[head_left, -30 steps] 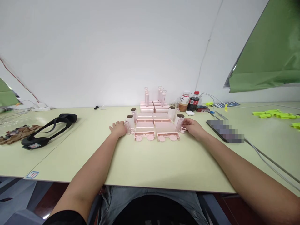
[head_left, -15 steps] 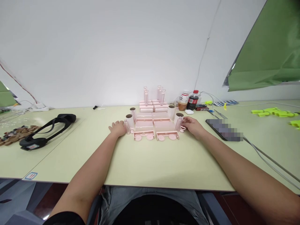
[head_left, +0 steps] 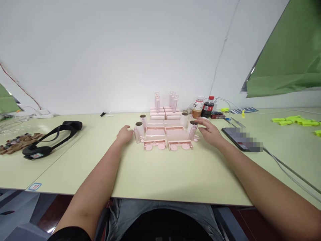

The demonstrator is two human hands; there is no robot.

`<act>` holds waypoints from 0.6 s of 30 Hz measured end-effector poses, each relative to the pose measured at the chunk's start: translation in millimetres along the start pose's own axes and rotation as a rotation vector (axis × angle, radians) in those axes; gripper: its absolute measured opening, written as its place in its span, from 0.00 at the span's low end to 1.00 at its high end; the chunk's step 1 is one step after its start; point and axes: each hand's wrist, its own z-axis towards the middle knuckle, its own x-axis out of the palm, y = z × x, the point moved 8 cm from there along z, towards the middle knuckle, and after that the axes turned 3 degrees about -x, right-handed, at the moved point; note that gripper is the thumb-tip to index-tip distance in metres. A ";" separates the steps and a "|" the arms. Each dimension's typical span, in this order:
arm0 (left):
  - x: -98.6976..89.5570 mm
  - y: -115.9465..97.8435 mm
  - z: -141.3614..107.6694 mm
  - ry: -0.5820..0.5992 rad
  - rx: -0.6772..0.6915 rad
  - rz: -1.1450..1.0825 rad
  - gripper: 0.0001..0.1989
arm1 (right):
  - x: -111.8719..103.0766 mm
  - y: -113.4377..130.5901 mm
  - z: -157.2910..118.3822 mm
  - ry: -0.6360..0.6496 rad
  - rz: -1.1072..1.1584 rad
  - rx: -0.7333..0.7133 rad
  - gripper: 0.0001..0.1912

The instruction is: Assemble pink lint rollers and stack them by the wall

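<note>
My left hand [head_left: 124, 134] is at the left side of a group of pale pink parts, just short of a clear tube [head_left: 136, 135] that stands upright. It looks open and holds nothing, though some fingers are hidden. My right hand [head_left: 210, 131] is raised at the right side, open, its fingers spread beside a cardboard tube [head_left: 193, 126]. A clear tube with a pink ring [head_left: 196, 138] stands just in front of that. Between the hands lie pink trays [head_left: 155, 131] and, nearest me, two pink pieces with round discs [head_left: 180, 145]. More cardboard tubes [head_left: 184, 117] stand at the corners.
Pink boxes with upright clear tubes [head_left: 157, 104] stand by the wall. Two drink bottles [head_left: 207, 107] are behind on the right. A phone [head_left: 235, 139] with cables lies right. Left are a black headset [head_left: 52, 140] and brown pieces [head_left: 22, 142]. Yellow-green pieces [head_left: 296, 120] lie far right.
My right hand has lifted and drawn back from the tubes, its fingers spreading. My left hand has shifted slightly left, its fingers less spread. The pink parts look unmoved.
</note>
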 end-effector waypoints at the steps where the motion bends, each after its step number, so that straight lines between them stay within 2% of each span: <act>1: -3.9 0.2 0.1 -0.015 -0.007 -0.068 0.21 | 0.1 -0.7 0.0 -0.001 -0.007 0.009 0.24; 7: -24.7 -3.7 -6.6 -0.130 -0.046 -0.445 0.18 | 3.3 3.3 -1.6 0.031 0.013 0.043 0.25; 11: -31.6 -11.5 -12.7 -0.161 -0.004 -0.612 0.17 | 5.9 0.7 -3.1 0.043 0.064 0.112 0.27; 15: -32.2 -24.2 -18.4 -0.112 0.103 -0.724 0.17 | 4.0 -4.8 -3.8 -0.012 0.126 0.165 0.26; 18: -36.7 -39.7 -27.7 -0.084 0.280 -0.770 0.16 | -6.6 0.6 -3.6 -0.124 0.108 0.134 0.22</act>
